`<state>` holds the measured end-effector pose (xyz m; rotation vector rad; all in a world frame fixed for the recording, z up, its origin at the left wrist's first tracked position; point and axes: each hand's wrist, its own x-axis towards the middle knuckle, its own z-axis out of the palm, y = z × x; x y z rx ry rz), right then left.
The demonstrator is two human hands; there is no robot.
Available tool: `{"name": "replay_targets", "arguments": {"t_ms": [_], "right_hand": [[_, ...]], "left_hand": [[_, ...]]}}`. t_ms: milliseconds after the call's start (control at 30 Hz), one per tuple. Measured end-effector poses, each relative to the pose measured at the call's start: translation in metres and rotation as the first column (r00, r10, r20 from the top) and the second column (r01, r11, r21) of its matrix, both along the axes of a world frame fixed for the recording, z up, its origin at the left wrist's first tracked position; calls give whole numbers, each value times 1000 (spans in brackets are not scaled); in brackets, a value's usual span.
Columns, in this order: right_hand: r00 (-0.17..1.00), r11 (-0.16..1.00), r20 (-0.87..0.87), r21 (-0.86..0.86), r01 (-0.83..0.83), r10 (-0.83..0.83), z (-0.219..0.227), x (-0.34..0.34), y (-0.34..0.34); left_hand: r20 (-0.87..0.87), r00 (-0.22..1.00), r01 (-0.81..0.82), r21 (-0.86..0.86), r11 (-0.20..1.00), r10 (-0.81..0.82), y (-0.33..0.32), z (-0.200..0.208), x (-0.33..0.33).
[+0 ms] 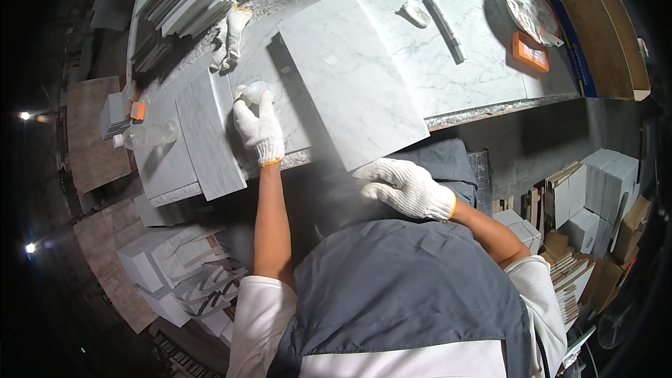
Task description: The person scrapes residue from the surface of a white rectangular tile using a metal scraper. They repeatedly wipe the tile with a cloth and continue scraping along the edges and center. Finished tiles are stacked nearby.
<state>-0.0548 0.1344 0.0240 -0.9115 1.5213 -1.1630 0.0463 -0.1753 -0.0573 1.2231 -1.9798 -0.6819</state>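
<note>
My left hand (259,129), in a white knit glove, is closed round a small translucent plastic bottle (256,90) at the marble-topped bench. Beside it a large white marble tile (350,73) lies at a slant, its near corner jutting past the bench's front edge. At that corner is my right hand (409,187), gloved too, with fingers curled together and the thumb below them. What they grip, if anything, is hidden, and the air there looks hazy. To the left, a narrower grey-veined marble piece (210,133) overhangs the edge.
Loose gloves (231,38) and stacked tiles (185,0) lie at the back left; a clear bottle (150,134) stands nearer. Toward the right are a marker-like tube (446,29), a bowl of white paste (528,8), an orange block (530,52) and a cardboard box (595,21).
</note>
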Motion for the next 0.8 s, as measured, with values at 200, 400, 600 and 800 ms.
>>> {"name": "replay_targets", "arguments": {"t_ms": [200, 400, 600, 800], "right_hand": [[950, 951, 255, -204, 234, -179, -5, -1, 7], [587, 541, 270, -229, 809, -764, -10, -79, 31], [267, 307, -181, -253, 917, -947, -13, -197, 88], [122, 390, -619, -319, 864, -776, -43, -267, 105]], "left_hand": [[-93, 995, -45, 21, 999, 47, 20, 14, 11], [-47, 999, -2, -252, 968, -10, 52, 7, 32], [56, 987, 159, -357, 920, -149, 64, -16, 31], [202, 970, 218, -490, 844, -133, 61, -20, 26]]}}
